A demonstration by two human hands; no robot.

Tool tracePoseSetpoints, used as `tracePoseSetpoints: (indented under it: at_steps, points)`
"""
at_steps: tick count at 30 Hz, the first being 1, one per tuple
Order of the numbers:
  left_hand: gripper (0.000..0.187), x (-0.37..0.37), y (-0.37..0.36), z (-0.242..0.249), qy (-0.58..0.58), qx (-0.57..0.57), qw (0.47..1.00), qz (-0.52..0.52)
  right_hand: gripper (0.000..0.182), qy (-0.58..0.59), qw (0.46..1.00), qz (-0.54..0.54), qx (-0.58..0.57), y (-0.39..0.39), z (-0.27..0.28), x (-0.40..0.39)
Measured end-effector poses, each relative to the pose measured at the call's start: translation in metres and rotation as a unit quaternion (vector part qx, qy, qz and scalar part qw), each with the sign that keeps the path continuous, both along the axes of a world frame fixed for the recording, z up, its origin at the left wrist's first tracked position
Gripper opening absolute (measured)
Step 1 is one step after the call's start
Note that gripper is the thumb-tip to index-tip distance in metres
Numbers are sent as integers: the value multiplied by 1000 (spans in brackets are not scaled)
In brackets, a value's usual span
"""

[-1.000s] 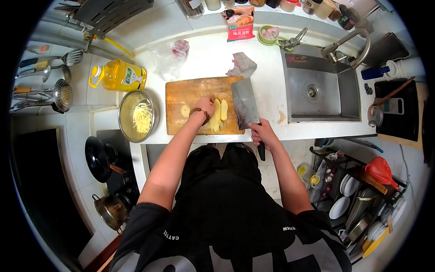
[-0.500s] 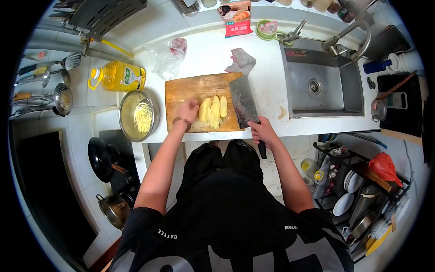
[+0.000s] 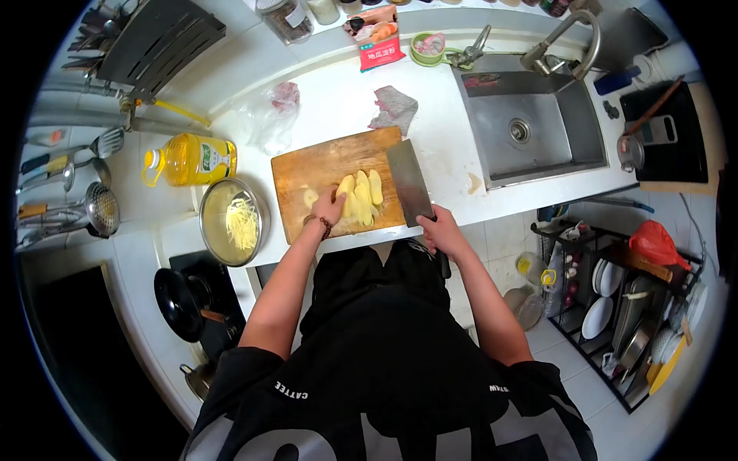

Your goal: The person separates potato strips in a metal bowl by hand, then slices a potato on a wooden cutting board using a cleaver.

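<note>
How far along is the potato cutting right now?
Done: a metal bowl already holds shreds. In hand: the left hand steadies potato slices on the cutting board; the right hand grips the cleaver. Left: those slices remain unshredded.

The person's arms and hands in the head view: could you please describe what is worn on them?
Both arms are bare below short black sleeves with white lettering. The left hand has a dark beaded bracelet at its wrist; the right hand wears nothing visible.

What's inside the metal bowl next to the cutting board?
The metal bowl holds a small heap of pale yellow shreds lying toward its right side. The bowl floor beneath the heap is covered and cannot be seen.
</note>
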State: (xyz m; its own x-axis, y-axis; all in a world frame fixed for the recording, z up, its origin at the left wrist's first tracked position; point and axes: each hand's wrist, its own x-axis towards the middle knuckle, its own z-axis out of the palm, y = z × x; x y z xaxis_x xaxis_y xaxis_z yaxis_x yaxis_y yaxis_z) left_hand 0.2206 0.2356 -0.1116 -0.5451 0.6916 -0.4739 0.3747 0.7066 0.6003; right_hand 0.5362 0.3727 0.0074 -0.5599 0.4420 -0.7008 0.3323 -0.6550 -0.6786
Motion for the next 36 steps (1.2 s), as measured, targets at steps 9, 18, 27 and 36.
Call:
tracePoseSetpoints:
  at_steps: [9,18,27,36]
  points:
    - [38,-22,11,37,28,125,976,-175,28,-173,938,17,300,-76,21,-75]
    - [36,-39,2,24,-83,204,955,-199,21,-254,909,-42,327,-136,32,-187]
    - [23,-48,9,16,-72,213,945,-238,19,-345,885,-22,312,-153,25,-225]
    - [25,-51,14,22,-95,194,946,-243,18,-356,871,-47,336,-159,16,-226]
